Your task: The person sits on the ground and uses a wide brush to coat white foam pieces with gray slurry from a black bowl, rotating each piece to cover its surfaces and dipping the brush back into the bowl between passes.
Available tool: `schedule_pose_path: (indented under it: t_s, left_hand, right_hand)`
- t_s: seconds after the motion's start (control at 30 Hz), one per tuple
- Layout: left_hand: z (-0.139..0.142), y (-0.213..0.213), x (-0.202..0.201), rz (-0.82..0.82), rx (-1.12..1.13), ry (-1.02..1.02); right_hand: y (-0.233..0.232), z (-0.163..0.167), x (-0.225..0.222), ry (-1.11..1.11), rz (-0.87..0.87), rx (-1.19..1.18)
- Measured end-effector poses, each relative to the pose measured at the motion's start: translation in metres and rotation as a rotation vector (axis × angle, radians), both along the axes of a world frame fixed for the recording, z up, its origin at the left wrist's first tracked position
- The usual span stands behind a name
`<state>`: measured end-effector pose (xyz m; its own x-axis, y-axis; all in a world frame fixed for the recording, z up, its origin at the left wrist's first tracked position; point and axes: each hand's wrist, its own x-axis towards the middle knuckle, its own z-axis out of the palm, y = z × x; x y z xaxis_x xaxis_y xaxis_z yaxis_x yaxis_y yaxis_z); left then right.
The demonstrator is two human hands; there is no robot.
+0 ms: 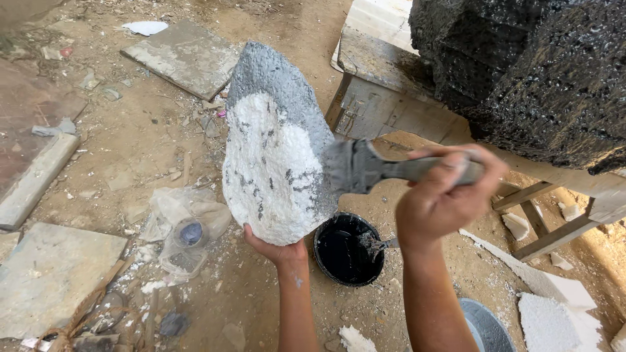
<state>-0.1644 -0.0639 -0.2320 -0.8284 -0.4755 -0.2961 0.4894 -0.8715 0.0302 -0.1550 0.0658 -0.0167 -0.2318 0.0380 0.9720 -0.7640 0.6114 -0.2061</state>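
Painting is the step in hand, judged from how things lie. A foam lump (277, 150), carved like a rock, is propped upright on the left hand (275, 249), whose fingers are cupped under its lower edge and mostly hidden, so how far they are curled cannot be told. The top and right flank of the lump are already coated grey; the broad face above those fingers is mostly bare white, with a few dark flecks.

A brush (365, 166) is held in the right hand (443, 195), the fingers wrapped fully round its handle. Its bristles lie just left of those fingers, touching the lump's right edge where grey meets white.

A black bucket (349, 249) of dark paint sits on the dirt just below the brush and right of the left wrist, with another tool resting in it. A large black painted block (535, 72) lies on a wooden stand above the right hand.

The next stroke is judged to call for sweeping leftwards across the white face, with the lump kept steady and turned toward the bristles.
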Motion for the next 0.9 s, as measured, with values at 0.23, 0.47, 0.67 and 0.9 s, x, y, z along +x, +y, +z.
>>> schedule_pose_path:
  t_s: [0.23,0.47,0.67,0.9]
  left_hand:
    - [0.002,0.005,0.004,0.008,0.02,0.067]
    - [-0.001,0.001,0.007,-0.057,0.043,0.13]
    - [-0.016,0.001,0.016,-0.039,-0.117,0.097]
    - [-0.032,0.002,0.013,-0.061,-0.18,0.031]
  right_hand:
    - [0.015,-0.004,0.005,0.124,-0.012,-0.169]
    - [0.02,-0.013,0.009,0.179,0.007,-0.185]
    - [0.022,-0.033,-0.008,0.164,0.056,-0.272]
    - [0.037,-0.034,-0.019,0.104,0.088,-0.259]
